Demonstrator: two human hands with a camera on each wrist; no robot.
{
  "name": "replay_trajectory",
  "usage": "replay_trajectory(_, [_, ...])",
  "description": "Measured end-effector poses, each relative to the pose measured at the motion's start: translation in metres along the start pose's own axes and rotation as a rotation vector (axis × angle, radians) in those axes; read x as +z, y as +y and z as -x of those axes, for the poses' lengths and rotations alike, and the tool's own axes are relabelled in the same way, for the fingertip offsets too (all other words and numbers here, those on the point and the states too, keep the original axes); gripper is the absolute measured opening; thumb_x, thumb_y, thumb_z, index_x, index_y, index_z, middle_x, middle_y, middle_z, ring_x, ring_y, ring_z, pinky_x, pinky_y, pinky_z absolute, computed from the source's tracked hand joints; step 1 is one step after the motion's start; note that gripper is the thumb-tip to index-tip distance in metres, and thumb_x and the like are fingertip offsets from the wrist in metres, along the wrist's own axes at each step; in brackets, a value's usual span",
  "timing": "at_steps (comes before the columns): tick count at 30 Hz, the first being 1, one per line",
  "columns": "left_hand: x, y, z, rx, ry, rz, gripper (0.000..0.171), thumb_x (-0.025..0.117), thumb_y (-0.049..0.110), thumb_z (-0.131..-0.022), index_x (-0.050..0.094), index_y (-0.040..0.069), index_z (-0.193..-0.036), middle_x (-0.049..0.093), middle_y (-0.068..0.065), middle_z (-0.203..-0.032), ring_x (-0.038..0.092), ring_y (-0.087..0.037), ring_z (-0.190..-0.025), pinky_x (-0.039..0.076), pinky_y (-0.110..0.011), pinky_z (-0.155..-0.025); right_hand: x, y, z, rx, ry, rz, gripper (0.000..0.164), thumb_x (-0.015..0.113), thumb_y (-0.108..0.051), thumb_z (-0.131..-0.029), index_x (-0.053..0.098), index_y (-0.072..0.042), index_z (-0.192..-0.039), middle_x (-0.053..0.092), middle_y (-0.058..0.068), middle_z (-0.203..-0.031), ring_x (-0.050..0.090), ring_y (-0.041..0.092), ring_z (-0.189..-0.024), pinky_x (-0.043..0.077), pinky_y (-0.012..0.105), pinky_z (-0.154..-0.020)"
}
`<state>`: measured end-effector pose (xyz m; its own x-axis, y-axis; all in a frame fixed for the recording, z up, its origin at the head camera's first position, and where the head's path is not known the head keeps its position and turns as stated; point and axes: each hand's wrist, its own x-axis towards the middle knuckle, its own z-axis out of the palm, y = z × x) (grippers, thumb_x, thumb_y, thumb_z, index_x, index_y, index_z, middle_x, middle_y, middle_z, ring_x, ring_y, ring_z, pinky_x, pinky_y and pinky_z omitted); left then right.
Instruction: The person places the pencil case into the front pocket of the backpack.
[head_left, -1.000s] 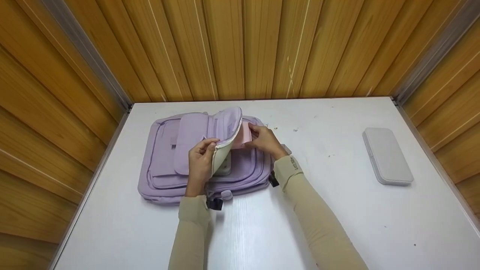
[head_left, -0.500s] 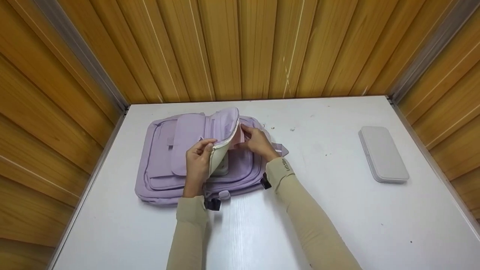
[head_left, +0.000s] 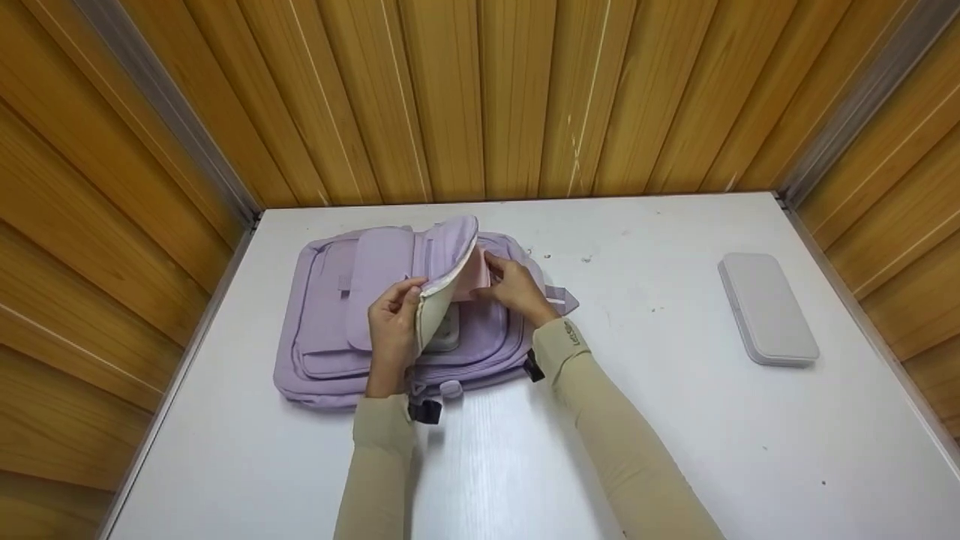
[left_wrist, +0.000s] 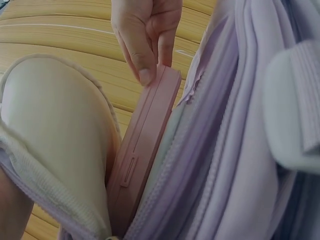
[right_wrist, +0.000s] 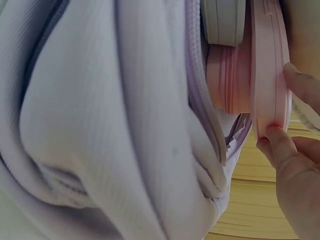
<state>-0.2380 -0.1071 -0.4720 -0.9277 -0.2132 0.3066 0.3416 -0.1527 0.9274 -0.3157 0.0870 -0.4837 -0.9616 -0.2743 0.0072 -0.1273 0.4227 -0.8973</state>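
Observation:
A lavender backpack [head_left: 322, 322] lies on the white table with its front pocket unzipped. My left hand [head_left: 394, 322] pinches the zipped edge of the pocket flap [head_left: 439, 304], lifting its cream lining away from the bag. At the pocket's right side my right hand [head_left: 517, 289] holds a flat pink case [left_wrist: 142, 135] by its end, thumb and fingers on opposite sides. The case stands partly inside the pocket, its lower part hidden. Beside it in the right wrist view sit a pink zippered pouch [right_wrist: 227, 80] and a whitish case [right_wrist: 225, 22], both inside the pocket.
A light grey rectangular case [head_left: 769, 307] lies at the right of the white table [head_left: 637, 247]. Wood-look panel walls [head_left: 510, 97] stand behind and at both sides. A backpack strap tab [head_left: 562, 300] sticks out on the bag's right.
My right hand has moved slightly left with the pink case, which sits a little deeper behind the flap. My left hand keeps its hold on the flap's edge.

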Motion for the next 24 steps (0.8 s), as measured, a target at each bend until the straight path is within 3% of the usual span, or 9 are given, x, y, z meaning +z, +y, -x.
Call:
replay_trajectory(13, [-0.008, -0.004, 0.007, -0.035, 0.206, -0.040, 0.021, 0.060, 0.003, -0.093, 0.065, -0.010, -0.109, 0.070, 0.010, -0.088, 0.057, -0.005, -0.071, 0.048, -0.018, -0.066, -0.013, -0.001, 0.012, -0.003, -0.013, -0.090, 0.075, 0.073, -0.008, -0.079, 0.036, 0.003, -0.144, 0.044, 0.020, -0.145, 0.048, 0.032, -0.131, 0.039, 0.036, -0.110])
replay_trajectory(19, [-0.015, -0.009, 0.009, -0.072, 0.295, -0.058, 0.022, 0.061, 0.005, -0.093, 0.067, -0.006, -0.110, 0.068, 0.008, -0.085, 0.058, -0.004, -0.069, 0.050, -0.017, -0.064, -0.035, 0.002, 0.020, -0.027, -0.016, -0.064, 0.067, 0.071, -0.015, -0.086, 0.040, 0.002, -0.143, 0.044, 0.021, -0.145, 0.046, 0.035, -0.133, 0.040, 0.041, -0.109])
replay_trajectory(24, [-0.019, -0.012, 0.011, -0.077, 0.318, -0.026, 0.022, 0.062, 0.004, -0.092, 0.066, -0.008, -0.111, 0.069, 0.006, -0.085, 0.059, -0.004, -0.071, 0.051, -0.017, -0.065, -0.060, 0.009, 0.032, -0.051, 0.033, -0.058, 0.061, 0.067, -0.015, -0.090, 0.041, 0.001, -0.143, 0.045, 0.019, -0.146, 0.044, 0.034, -0.134, 0.040, 0.040, -0.110])
